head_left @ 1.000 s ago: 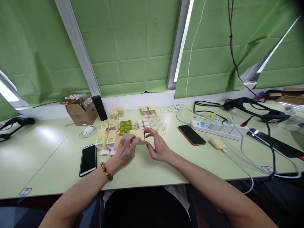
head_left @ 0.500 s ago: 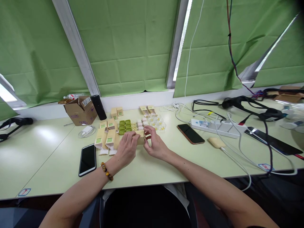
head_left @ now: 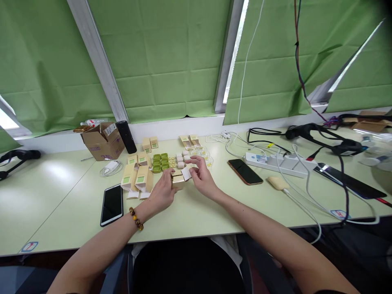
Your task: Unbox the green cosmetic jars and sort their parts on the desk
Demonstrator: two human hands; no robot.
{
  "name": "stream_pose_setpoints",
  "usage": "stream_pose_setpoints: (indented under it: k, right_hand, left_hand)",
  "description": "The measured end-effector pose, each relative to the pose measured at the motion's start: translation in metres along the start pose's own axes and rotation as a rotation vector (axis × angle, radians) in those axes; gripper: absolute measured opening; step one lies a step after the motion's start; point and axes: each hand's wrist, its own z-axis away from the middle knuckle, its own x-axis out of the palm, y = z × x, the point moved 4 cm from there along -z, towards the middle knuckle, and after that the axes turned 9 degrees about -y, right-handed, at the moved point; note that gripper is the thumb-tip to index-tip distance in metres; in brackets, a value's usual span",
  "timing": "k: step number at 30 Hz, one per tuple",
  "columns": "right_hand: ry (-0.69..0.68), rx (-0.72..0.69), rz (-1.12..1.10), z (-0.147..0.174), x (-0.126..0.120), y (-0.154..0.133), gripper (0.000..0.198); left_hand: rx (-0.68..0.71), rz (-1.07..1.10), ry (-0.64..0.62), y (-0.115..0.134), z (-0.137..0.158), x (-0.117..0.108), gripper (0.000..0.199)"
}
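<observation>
My left hand grips a small beige cardboard box from its left side, above the front part of the table. The box's right end is open, and a white flap sticks out from it. My right hand has its thumb and fingers closed at that flap. Just beyond the box lie green square containers, small pale yellow pieces, whitish pink jars and clear round lids. Several tan cartons with green labels lie left of my left hand, some with open flaps.
A white-edged phone lies at left, another phone at right. Beyond are a power strip, a cream charging case and loose cables. A brown carton and black cylinder stand at the back left.
The box in my hands has turned and tilted, and its white flap now stands out at the open right end. My right hand has shifted slightly right.
</observation>
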Motion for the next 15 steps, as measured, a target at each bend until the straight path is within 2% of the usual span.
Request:
stream_pose_setpoints:
  k: [3,7,12,15]
  right_hand:
    - [0.058,0.023,-0.01,-0.004,-0.007,0.013,0.032]
    - [0.098,-0.006,0.199,-0.005,-0.012,0.018,0.025]
    - [0.121,-0.198,0.492,-0.004,-0.015,0.006,0.027]
    - [0.056,-0.347,0.57,-0.002,-0.012,-0.001,0.036]
  left_hand:
    - [-0.018,0.062,-0.026,0.001,-0.001,0.001,0.056]
    - [-0.029,0.093,-0.019,0.001,-0.002,0.0,0.045]
    - [-0.024,0.063,0.009,0.004,-0.001,-0.002,0.045]
    - [-0.007,0.055,-0.009,0.006,-0.002,-0.003,0.046]
